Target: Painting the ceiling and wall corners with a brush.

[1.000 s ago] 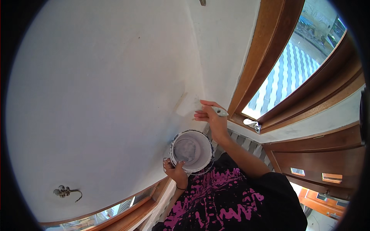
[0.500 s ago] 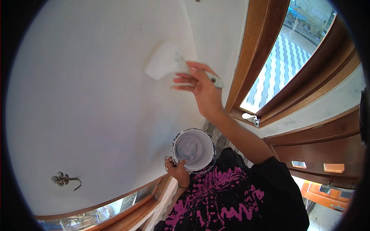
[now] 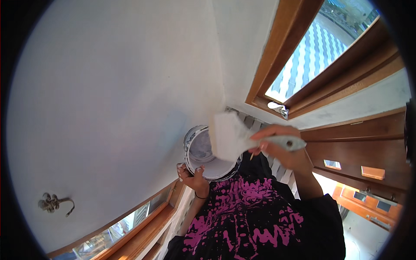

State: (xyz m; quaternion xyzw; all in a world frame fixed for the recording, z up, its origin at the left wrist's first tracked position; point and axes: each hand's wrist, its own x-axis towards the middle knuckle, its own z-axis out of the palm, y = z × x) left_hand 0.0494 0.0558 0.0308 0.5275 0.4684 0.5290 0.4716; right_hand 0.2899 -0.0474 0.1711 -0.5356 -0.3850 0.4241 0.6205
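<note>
Above the bucket [image 3: 219,170], toward its right side: wide paintbrush [image 3: 227,136], head covering part of the mouth, bristle edge facing left. Contact with the rim cannot be told.
Bucket: round, white inside, rim smeared dark, mouth facing upward to the viewer, set in front of the wearer's patterned shirt [image 3: 255,216].
Bucket contents: pale paint [image 3: 200,148], greyish, low in the vessel; exact depth unclear.
Right hand [image 3: 287,152]: just right of the bucket, fingers and thumb pinching the paintbrush handle, its holed end jutting out to the right.
Left hand [image 3: 193,180]: at the bucket's near left side, thumb hooked over the rim, fingers against the outside, gripping it; pale smears on the fingertips.
Wall [image 3: 108,108]: pale, left of the bucket and beyond it; metal hook [image 3: 54,203] mounted on it, well to the left.
Window [image 3: 307,60]: brown-framed, beyond the bucket to the right; white cloth [image 3: 278,109] at its lower corner.
Step in hand: judged as bringing the paintbrush over the bucket for paint, between strokes.
Next move calls for: probably bristles dipped past the rim, excess wiped off, left hand bracing the bucket level.
</note>
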